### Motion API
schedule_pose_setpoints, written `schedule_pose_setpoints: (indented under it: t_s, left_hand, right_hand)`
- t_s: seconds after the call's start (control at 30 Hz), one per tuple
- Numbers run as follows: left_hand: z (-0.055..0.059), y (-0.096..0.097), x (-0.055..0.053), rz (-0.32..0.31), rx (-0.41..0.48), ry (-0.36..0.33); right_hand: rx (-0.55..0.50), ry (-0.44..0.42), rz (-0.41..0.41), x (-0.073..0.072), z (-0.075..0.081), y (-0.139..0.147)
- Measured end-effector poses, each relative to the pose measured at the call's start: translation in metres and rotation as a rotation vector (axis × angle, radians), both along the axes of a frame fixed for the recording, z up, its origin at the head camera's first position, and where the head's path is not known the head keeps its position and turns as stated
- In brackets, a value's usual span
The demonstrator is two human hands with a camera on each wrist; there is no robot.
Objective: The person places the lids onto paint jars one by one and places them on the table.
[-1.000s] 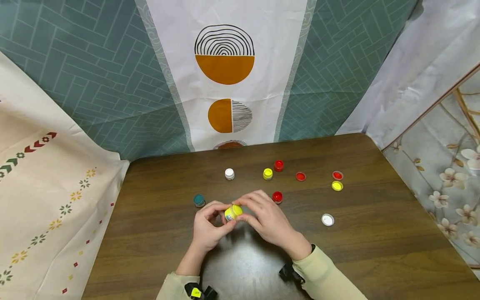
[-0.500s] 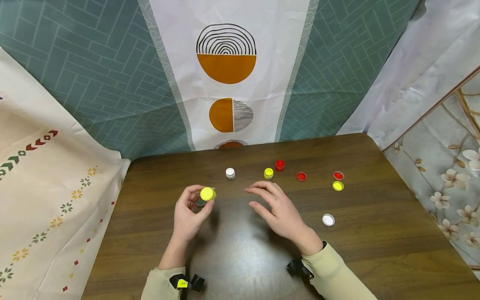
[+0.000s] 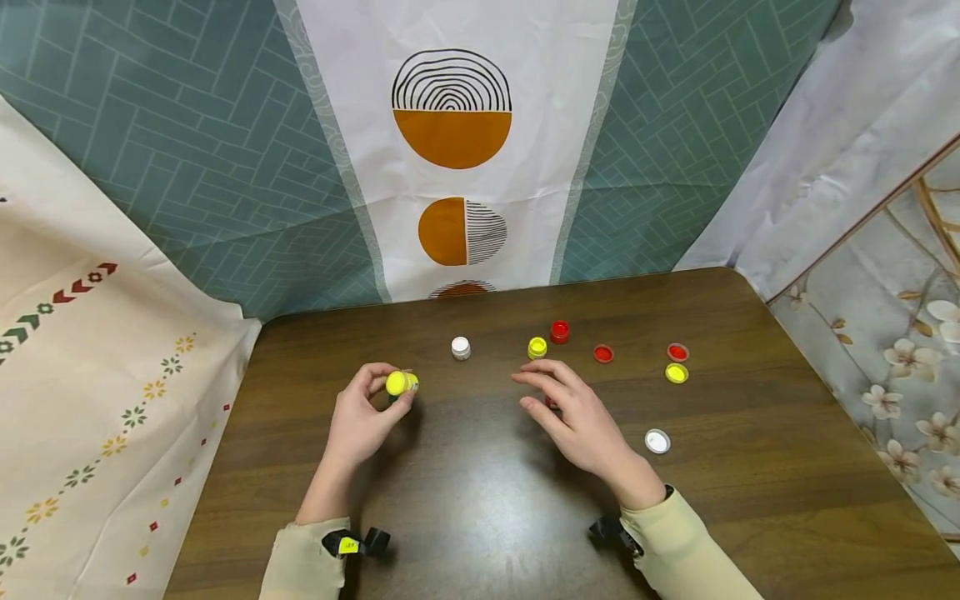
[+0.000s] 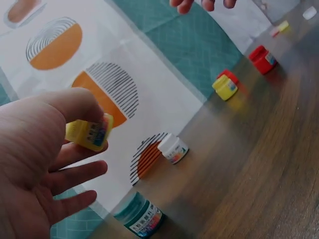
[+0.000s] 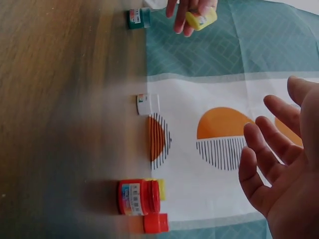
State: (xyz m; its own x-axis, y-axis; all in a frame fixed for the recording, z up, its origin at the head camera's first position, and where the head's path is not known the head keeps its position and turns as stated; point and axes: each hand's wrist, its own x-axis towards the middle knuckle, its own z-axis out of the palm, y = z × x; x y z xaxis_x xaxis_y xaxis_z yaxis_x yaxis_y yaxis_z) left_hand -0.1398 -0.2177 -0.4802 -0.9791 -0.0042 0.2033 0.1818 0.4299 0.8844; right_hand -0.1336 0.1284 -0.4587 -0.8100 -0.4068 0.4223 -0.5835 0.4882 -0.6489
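My left hand (image 3: 360, 423) pinches a small yellow paint jar (image 3: 402, 383) between thumb and fingertips, above the table's left side. The jar is tilted, and its label shows in the left wrist view. Below it on the table stands a teal paint jar (image 4: 141, 215), largely covered by the left hand in the head view. My right hand (image 3: 576, 423) hovers with fingers loosely spread and nothing in them. A red paint jar (image 5: 132, 197) stands under it, mostly hidden from the head.
Toward the back are a white jar (image 3: 461, 348), another yellow jar (image 3: 537, 348) and another red jar (image 3: 559, 332). On the right lie two red lids (image 3: 603, 354), a yellow lid (image 3: 677, 373) and a white lid (image 3: 657, 442). Curtains border the brown table (image 3: 750, 500).
Both hands were on the yellow jar; the right let go and drew off to the right. My left hand carried the jar left and away from me, over the teal jar.
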Motion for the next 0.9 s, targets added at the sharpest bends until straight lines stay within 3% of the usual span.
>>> schedule_pose_setpoints:
  t_s: [0.23,0.6,0.9]
  left_hand:
    - [-0.009,-0.001,-0.007,-0.02,-0.126,-0.022]
    - [-0.02,0.001,-0.017,-0.082,-0.34,-0.033]
    - [-0.027,0.005,-0.025,-0.114,-0.432,-0.031]
  right_hand:
    - [-0.006,-0.024,-0.001,0.002,-0.003,0.002]
    - [0.015,0.007,0.018,0.002,-0.007,0.003]
    - [0.019,0.03,0.026,0.003,-0.01,0.004]
